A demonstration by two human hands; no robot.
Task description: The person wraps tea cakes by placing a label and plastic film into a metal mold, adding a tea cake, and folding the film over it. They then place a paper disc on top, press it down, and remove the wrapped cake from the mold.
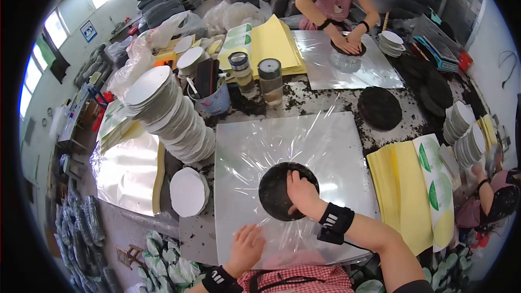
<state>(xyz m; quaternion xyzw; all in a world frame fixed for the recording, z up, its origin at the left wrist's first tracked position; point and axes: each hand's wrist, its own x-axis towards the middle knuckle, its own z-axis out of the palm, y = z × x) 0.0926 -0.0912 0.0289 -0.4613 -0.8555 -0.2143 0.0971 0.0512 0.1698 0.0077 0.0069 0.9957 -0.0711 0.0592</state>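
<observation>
presently, the step in hand seems to be the pressing or settling of a dark round disc (271,198), which lies at about the middle of a square shiny sheet (336,141), where creases run outward from it in all directions. the right hand (304,192) comes in from four o'clock and rests on the right half of the disc; its fingers lie close to one another, while the thumb stands apart, lower down, on the dark surface. no pinch shows there, only contact from above. the left hand (247,247) is at seven o'clock from the disc, near the lower edge of the sheet, with its fingers slightly spread and holding nothing; whether they touch the sheet, i cannot tell. in my judgement, the next move calls for an even pressure, with the disc kept centred and its rim unbroken. at nine o'clock is a low pile of white rounds (188,191), and at three o'clock a stack of yellow sheets (400,201). at one o'clock, a co-worker's hands (349,44) press on another dark disc.
</observation>
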